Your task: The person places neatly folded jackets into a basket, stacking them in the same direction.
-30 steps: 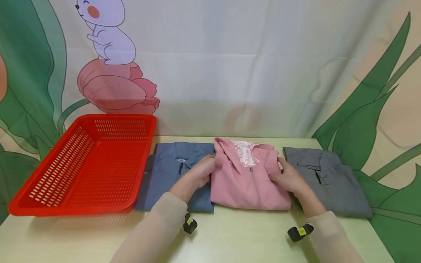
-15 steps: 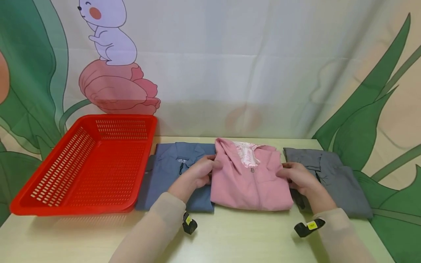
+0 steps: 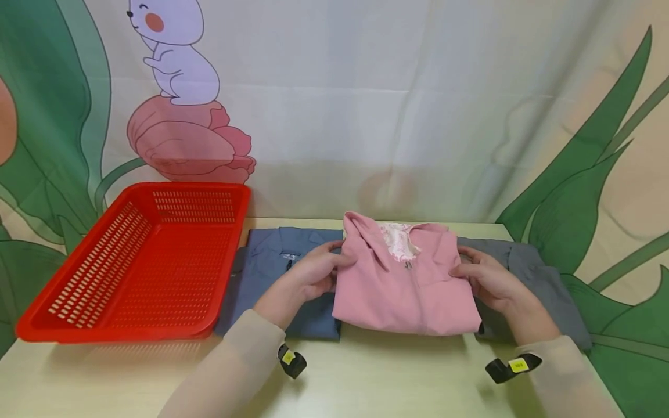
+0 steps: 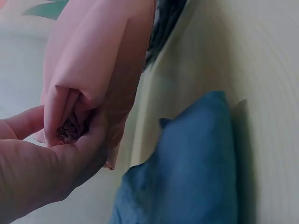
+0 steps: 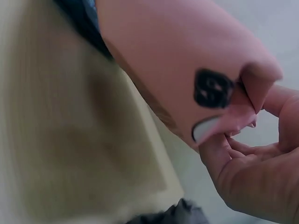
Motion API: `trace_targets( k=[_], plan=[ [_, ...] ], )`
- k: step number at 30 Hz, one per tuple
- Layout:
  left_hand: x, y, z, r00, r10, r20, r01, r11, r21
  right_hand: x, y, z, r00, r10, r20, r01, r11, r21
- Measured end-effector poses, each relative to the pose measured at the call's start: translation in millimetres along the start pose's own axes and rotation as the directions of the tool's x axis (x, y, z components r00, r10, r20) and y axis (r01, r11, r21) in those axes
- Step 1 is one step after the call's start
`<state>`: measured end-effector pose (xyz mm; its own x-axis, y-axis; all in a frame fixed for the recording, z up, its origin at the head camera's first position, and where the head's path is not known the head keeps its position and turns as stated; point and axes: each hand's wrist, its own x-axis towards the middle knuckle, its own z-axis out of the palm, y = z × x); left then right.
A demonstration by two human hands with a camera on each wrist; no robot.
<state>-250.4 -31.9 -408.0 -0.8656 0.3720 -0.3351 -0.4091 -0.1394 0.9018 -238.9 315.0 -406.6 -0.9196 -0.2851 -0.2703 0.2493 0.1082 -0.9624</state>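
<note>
A folded pink zip jacket [image 3: 387,296] with a white-and-pink patterned lining is held just above the table between both hands. My left hand [image 3: 316,270] grips its left edge, thumb and fingers on either side of the layers, as the left wrist view also shows. On the opposite edge my right hand [image 3: 488,278] pinches the fabric; a dark printed mark [image 5: 213,87] shows on that side in the right wrist view. A folded blue zip-collar shirt [image 3: 261,290] lies partly behind my left arm. Beneath and beyond my right hand is a folded grey garment [image 3: 549,296].
A red perforated plastic basket [image 3: 157,334] stands at the left of the pale wooden table [image 3: 387,377]. Behind the table hangs a printed curtain [image 3: 324,116] with a cartoon animal and leaves.
The right hand has shifted its hold along the pink jacket's right edge and moved right. The jacket has risen off the table, its lower edge now casting a shadow below.
</note>
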Motion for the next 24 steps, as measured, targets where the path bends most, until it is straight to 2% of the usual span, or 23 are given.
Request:
trace_targets(
  k=[10,16,24],
  plan=[
    [-40.3,23.3,-22.6,0.997,0.071,0.013,-0.071,0.997,0.027,-2.3,-30.6,27.1,0.989,0.001,0.146,-0.002,1.0,0.008],
    [-58.9,32.8,-40.2,0.996,0.09,-0.006,-0.09,0.995,0.052,0.4,-50.5,51.7,0.984,0.006,0.177,-0.004,1.0,-0.008],
    [-83.8,43.1,-68.2,0.995,0.098,0.01,-0.098,0.993,0.069,7.2,-64.4,82.6,0.974,-0.009,0.226,0.008,1.0,0.006]
  ],
)
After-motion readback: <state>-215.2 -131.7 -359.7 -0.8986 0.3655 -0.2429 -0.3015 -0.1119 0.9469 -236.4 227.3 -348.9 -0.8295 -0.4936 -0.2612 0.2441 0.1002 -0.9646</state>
